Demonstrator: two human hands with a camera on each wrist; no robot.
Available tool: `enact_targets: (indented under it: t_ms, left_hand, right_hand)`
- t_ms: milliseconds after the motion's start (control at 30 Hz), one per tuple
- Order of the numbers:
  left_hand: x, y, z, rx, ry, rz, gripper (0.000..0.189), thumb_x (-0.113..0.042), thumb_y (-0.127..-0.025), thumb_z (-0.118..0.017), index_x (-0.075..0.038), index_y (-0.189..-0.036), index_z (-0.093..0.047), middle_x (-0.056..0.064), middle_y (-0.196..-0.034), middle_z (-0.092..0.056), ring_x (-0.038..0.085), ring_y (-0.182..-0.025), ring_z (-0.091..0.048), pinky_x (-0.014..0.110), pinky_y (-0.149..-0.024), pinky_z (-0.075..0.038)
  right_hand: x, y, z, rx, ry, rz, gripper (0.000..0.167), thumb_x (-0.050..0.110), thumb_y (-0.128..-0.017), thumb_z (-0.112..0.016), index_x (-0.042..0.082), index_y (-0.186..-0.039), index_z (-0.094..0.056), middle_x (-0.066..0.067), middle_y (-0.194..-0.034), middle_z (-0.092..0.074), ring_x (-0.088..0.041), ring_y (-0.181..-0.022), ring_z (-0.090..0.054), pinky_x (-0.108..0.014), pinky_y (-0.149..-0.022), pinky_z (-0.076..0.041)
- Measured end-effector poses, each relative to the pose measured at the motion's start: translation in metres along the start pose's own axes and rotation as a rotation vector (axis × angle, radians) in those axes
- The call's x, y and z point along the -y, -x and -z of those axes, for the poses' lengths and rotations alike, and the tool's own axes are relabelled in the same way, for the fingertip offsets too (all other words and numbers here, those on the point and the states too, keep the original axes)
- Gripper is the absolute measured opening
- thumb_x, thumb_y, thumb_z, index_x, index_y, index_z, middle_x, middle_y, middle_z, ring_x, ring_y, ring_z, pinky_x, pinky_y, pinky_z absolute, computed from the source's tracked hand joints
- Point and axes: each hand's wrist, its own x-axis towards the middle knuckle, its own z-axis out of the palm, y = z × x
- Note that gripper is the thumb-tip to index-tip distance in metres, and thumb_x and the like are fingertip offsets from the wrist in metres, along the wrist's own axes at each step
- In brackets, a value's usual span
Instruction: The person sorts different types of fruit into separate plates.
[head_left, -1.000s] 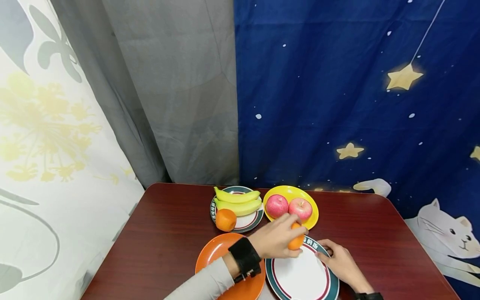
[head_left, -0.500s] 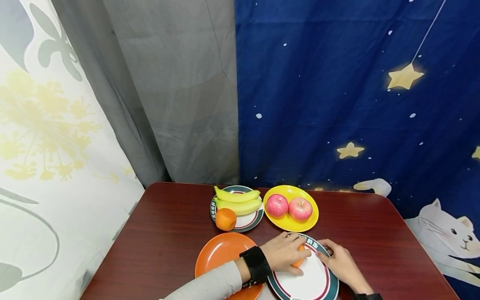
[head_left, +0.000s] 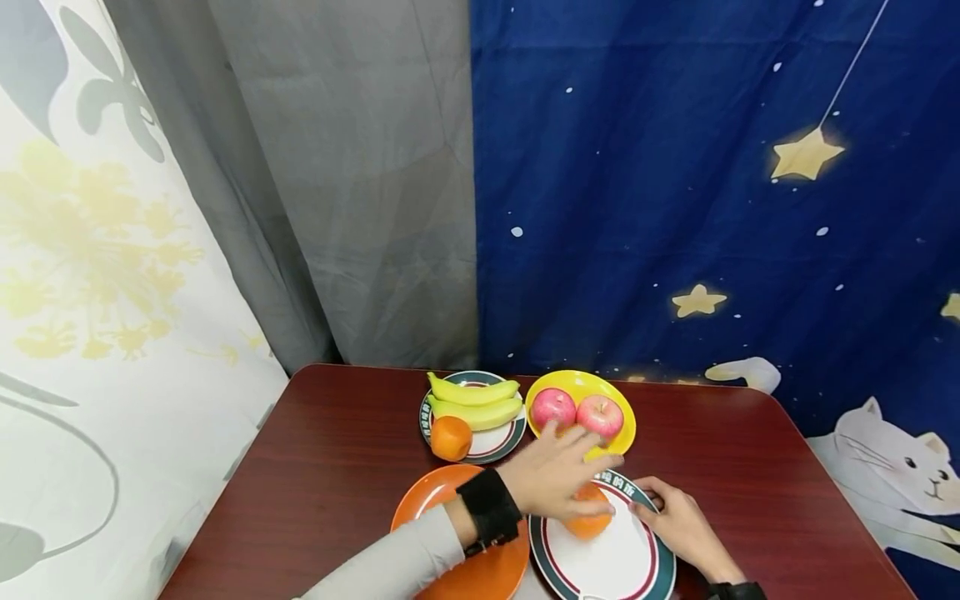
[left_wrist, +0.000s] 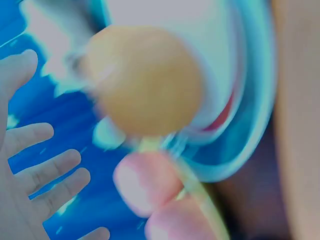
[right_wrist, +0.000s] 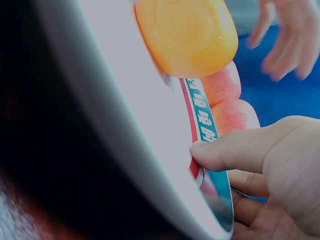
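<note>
My left hand (head_left: 553, 477) is spread with straight fingers above an orange (head_left: 588, 523) lying on a white plate with a green rim (head_left: 603, 567). In the left wrist view the fingers stand apart from the orange (left_wrist: 145, 82). At the plate's right edge, my right hand (head_left: 681, 523) pinches the rim. The right wrist view shows its thumb (right_wrist: 235, 150) over the rim, with the other fingers underneath. Close beyond my left fingertips is a yellow plate (head_left: 624, 396) bearing two pinkish-red apples (head_left: 600, 418).
An orange-coloured plate (head_left: 420, 512) lies under my left forearm. Farther back, a smaller green-rimmed plate (head_left: 495, 450) carries two bananas (head_left: 476, 404) and another orange (head_left: 452, 438). Curtains hang behind the dark red table (head_left: 330, 483).
My left hand brought the orange down onto the green-rimmed plate, let it go and lifted back up with fingers spread. The right hand kept its hold on the rim.
</note>
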Motion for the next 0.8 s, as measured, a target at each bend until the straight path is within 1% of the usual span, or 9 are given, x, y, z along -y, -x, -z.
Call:
enact_targets:
  t_ms: [100, 167, 267, 333, 400, 500, 567, 667, 800]
  left_hand:
    - [0.024, 0.012, 0.023, -0.079, 0.022, 0.078, 0.067, -0.071, -0.102, -0.05, -0.03, -0.154, -0.053, -0.004, -0.149, -0.055, 0.017, -0.138, -0.048, 0.052, -0.115, -0.043]
    - [0.042, 0.024, 0.033, -0.141, 0.032, 0.139, 0.065, -0.068, -0.101, -0.056, -0.027, -0.151, -0.056, -0.001, -0.146, -0.057, 0.019, -0.137, -0.05, 0.052, -0.113, -0.044]
    - [0.068, 0.045, 0.032, -0.209, 0.063, 0.238, 0.061, -0.063, -0.101, -0.061, -0.024, -0.147, -0.06, 0.002, -0.143, -0.059, 0.022, -0.135, -0.052, 0.05, -0.108, -0.044]
    - [0.082, 0.06, 0.022, -0.218, 0.096, 0.307, 0.058, -0.058, -0.102, -0.063, -0.023, -0.148, -0.061, 0.004, -0.144, -0.06, 0.024, -0.134, -0.053, 0.052, -0.106, -0.045]
    - [0.094, 0.075, 0.007, -0.207, 0.127, 0.37, 0.054, -0.054, -0.103, -0.065, -0.023, -0.147, -0.063, 0.005, -0.144, -0.06, 0.025, -0.134, -0.054, 0.054, -0.104, -0.046]
    - [0.104, 0.094, -0.019, -0.162, 0.167, 0.453, 0.051, -0.049, -0.101, -0.069, -0.024, -0.145, -0.065, 0.007, -0.143, -0.06, 0.029, -0.132, -0.055, 0.055, -0.1, -0.047]
    - [0.108, 0.104, -0.034, -0.13, 0.18, 0.49, 0.049, -0.049, -0.1, -0.071, -0.024, -0.142, -0.067, 0.008, -0.14, -0.059, 0.03, -0.129, -0.054, 0.055, -0.098, -0.048]
    - [0.111, 0.114, -0.051, -0.118, 0.198, 0.516, 0.044, -0.048, -0.097, -0.073, -0.024, -0.134, -0.071, 0.008, -0.136, -0.059, 0.029, -0.125, -0.053, 0.052, -0.096, -0.05]
    - [0.113, 0.119, -0.062, -0.146, 0.196, 0.491, 0.041, -0.045, -0.094, -0.076, -0.021, -0.126, -0.073, 0.008, -0.13, -0.058, 0.028, -0.12, -0.051, 0.047, -0.094, -0.053]
  right_hand:
    - [0.002, -0.001, 0.002, 0.01, 0.0, -0.004, 0.03, 0.01, -0.098, -0.073, 0.001, -0.126, -0.071, -0.003, -0.098, -0.073, -0.014, -0.082, -0.063, -0.025, -0.069, -0.05]
    - [0.003, -0.001, 0.003, 0.007, 0.01, -0.003, 0.03, 0.01, -0.098, -0.073, 0.001, -0.126, -0.071, -0.003, -0.098, -0.073, -0.014, -0.082, -0.062, -0.025, -0.069, -0.049]
    - [0.004, -0.001, 0.004, 0.004, 0.011, -0.001, 0.03, 0.01, -0.098, -0.073, 0.001, -0.126, -0.071, -0.004, -0.098, -0.073, -0.015, -0.082, -0.062, -0.024, -0.069, -0.049]
    - [0.003, -0.001, 0.004, 0.007, 0.008, -0.001, 0.03, 0.011, -0.098, -0.073, 0.001, -0.127, -0.071, -0.004, -0.099, -0.073, -0.015, -0.082, -0.062, -0.025, -0.069, -0.049]
    - [0.002, -0.001, 0.004, 0.008, 0.011, -0.004, 0.03, 0.012, -0.099, -0.073, 0.002, -0.127, -0.07, -0.004, -0.1, -0.074, -0.015, -0.083, -0.063, -0.025, -0.069, -0.05]
    - [0.001, -0.001, 0.004, 0.012, 0.018, -0.016, 0.031, 0.013, -0.1, -0.072, 0.002, -0.128, -0.07, -0.004, -0.102, -0.074, -0.015, -0.085, -0.063, -0.026, -0.07, -0.05]
    - [0.001, -0.002, 0.004, 0.017, 0.021, -0.023, 0.032, 0.014, -0.1, -0.072, 0.002, -0.129, -0.07, -0.004, -0.103, -0.074, -0.015, -0.085, -0.062, -0.027, -0.071, -0.05]
    - [0.001, -0.002, 0.003, 0.028, 0.017, -0.034, 0.032, 0.015, -0.101, -0.072, 0.001, -0.13, -0.069, -0.004, -0.104, -0.074, -0.015, -0.085, -0.061, -0.027, -0.071, -0.05]
    - [0.002, -0.002, 0.001, 0.031, 0.016, -0.035, 0.033, 0.015, -0.101, -0.072, 0.0, -0.13, -0.069, -0.004, -0.104, -0.074, -0.015, -0.085, -0.062, -0.027, -0.071, -0.05]
